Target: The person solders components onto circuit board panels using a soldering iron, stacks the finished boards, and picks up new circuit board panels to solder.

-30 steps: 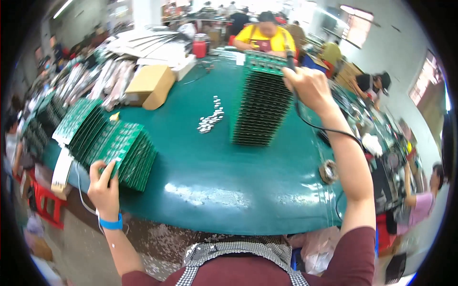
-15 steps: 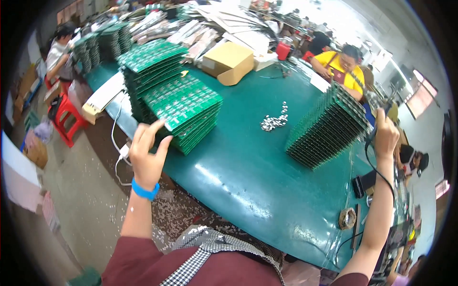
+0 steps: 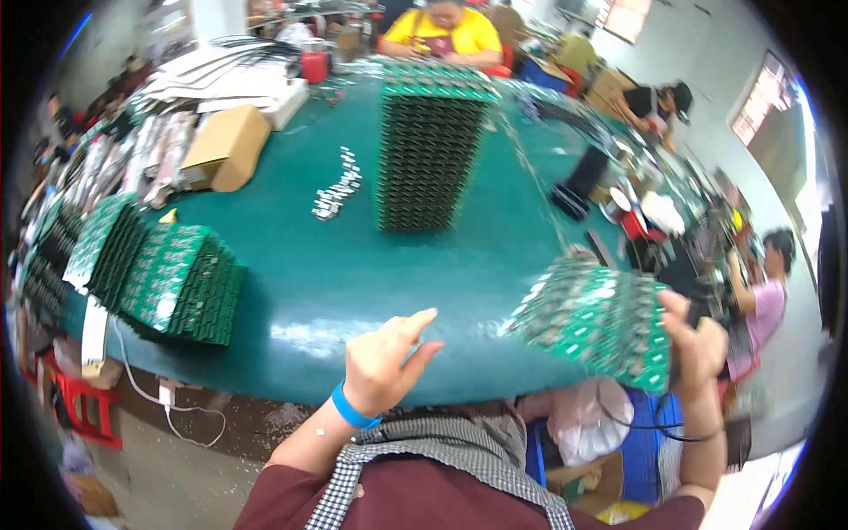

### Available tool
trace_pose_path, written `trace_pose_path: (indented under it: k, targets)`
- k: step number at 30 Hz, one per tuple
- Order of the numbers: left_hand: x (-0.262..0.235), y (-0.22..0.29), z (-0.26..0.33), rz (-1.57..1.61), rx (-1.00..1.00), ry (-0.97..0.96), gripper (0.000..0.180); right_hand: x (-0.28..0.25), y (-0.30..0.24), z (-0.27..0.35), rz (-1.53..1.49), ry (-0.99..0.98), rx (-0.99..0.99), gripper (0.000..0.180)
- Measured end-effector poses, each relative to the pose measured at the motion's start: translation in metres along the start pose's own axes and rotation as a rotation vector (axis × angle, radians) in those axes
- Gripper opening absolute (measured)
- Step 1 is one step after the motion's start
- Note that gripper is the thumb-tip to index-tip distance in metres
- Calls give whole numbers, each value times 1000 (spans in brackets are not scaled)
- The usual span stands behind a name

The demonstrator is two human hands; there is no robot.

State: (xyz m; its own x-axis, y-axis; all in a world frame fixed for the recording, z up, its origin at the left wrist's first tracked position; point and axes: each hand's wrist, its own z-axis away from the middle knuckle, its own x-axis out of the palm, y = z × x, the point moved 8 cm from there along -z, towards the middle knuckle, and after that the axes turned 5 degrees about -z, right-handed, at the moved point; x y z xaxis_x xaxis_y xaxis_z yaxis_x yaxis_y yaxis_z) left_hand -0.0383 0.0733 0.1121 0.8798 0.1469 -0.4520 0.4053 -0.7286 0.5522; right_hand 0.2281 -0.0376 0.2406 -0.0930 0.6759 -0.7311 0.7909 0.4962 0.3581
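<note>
A green circuit board panel [image 3: 592, 322], smeared by motion, is tilted over the table's front edge at the right. My right hand [image 3: 698, 349] grips its right edge, thumb on top. Something dark shows behind that hand, and a black cable loops by the wrist; what it belongs to is hidden. Left of the panel, my left hand [image 3: 389, 358], with a blue wristband, is open and holds nothing, its thumb and forefinger apart. Ahead stands a tall stack of circuit boards [image 3: 424, 155]. More stacked boards [image 3: 181, 283] sit at the table's left end.
Small metallic pieces [image 3: 337, 187] lie in a loose pile on the green table [image 3: 300, 265]. An opened cardboard box [image 3: 228, 146] is farther back at the left. A person in yellow [image 3: 442, 35] sits across the table. A white cable [image 3: 168, 397] hangs off the left edge.
My view has swung to the right. The circuit board panel now shows in my right hand, which has come nearer the front edge. My left hand has moved away from the left board stacks.
</note>
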Motion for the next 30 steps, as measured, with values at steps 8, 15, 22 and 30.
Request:
trace_pose_path:
  k: [8,15,22,30]
  targets:
    - [18,30,29,-160,410,-95,23,138,-58,73,-685,309,397,26]
    - [6,-16,52,-137,67,43,27,181,-72,63,-818,389,415,23]
    - [17,-13,42,-176,125,-47,42,190,-67,61,-817,352,471,20]
    - [19,-17,38,-191,139,-44,39,193,-65,58,-791,357,487,20]
